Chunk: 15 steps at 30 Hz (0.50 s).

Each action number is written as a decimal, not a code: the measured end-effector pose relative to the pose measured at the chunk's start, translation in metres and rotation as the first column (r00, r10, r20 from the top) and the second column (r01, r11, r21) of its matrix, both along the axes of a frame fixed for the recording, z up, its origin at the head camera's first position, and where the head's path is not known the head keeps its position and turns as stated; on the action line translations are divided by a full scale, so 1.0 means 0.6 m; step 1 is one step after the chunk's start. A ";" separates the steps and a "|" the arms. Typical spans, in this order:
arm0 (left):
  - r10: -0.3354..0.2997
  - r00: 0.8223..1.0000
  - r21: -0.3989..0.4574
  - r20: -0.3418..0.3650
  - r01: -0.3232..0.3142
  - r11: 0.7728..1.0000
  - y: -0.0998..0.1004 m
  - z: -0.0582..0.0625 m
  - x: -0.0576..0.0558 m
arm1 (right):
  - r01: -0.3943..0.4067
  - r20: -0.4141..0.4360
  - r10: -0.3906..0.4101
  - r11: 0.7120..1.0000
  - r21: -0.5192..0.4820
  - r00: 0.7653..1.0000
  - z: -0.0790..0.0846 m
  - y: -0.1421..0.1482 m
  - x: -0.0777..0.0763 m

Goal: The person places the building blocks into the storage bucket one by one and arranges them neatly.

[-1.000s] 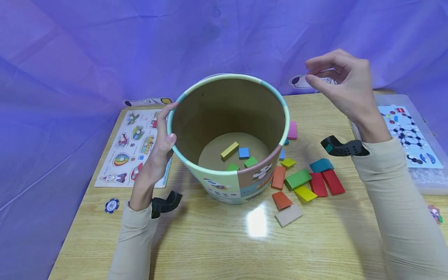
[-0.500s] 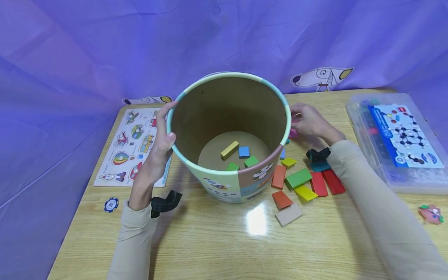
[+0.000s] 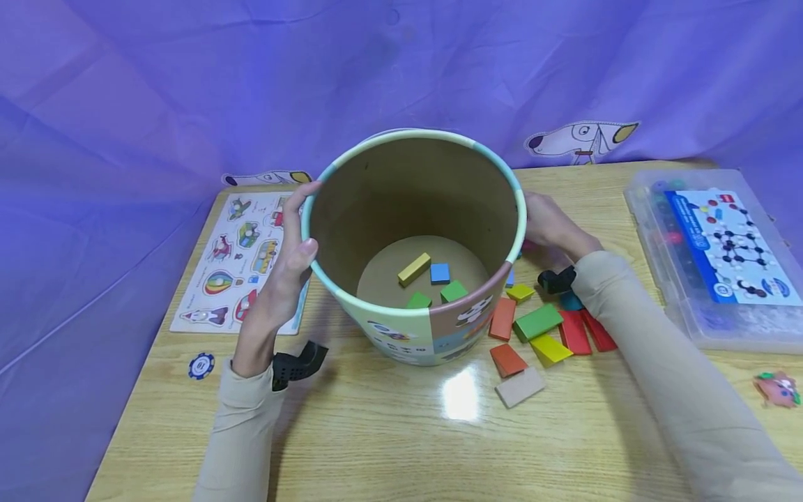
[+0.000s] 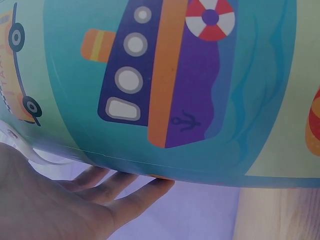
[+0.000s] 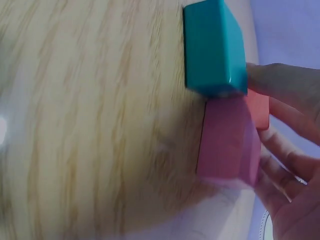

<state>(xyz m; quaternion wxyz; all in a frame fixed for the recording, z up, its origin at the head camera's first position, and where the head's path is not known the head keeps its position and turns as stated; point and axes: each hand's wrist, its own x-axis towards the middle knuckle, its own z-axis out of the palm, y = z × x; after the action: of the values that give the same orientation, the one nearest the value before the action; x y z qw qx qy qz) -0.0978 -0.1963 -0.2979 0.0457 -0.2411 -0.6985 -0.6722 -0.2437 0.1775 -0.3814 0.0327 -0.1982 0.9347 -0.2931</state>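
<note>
My left hand grips the rim of a large patterned bucket, thumb at the rim's inside and fingers outside. Inside lie a yellow block, a blue block and two green blocks. Beyond the bucket's right side, my right hand is partly hidden by it. In the right wrist view its thumb and fingers close around a red block, mostly covered by a pink block and a teal block. Some fingertips rest against the pink block's side.
Several loose blocks, including a green block and an orange block, lie right of the bucket. A clear plastic case stands far right, near a small pink toy. At left are a picture board and a poker chip.
My right hand has come down from above the table's right side to the blocks beside the bucket, then slightly left behind its rim. The left hand stays on the rim.
</note>
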 end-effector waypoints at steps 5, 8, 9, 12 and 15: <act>-0.004 1.000 0.015 0.008 0.003 1.000 0.001 -0.001 0.001 | 0.003 -0.015 -0.003 1.000 0.015 1.000 0.000 -0.004 -0.001; -0.007 1.000 0.020 0.008 0.007 1.000 0.003 -0.001 0.001 | 0.006 -0.010 -0.006 1.000 0.009 1.000 -0.001 -0.001 0.000; -0.006 1.000 0.018 0.006 0.006 1.000 0.003 -0.001 0.001 | 0.008 -0.006 -0.008 1.000 0.006 1.000 -0.001 0.001 0.000; -0.004 1.000 0.017 0.003 0.004 1.000 0.002 0.000 0.000 | 0.038 0.003 -0.038 0.999 0.006 0.999 0.000 0.008 0.002; -0.006 1.000 0.014 -0.003 0.006 1.000 0.002 0.000 0.000 | 0.064 -0.007 -0.064 0.998 0.014 0.998 0.000 0.016 0.004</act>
<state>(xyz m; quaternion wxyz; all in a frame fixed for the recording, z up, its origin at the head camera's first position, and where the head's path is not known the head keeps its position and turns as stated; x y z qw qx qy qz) -0.0977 -0.1954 -0.2981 0.0466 -0.2439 -0.6930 -0.6768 -0.2415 0.1872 -0.3813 0.0217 -0.1689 0.9427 -0.2869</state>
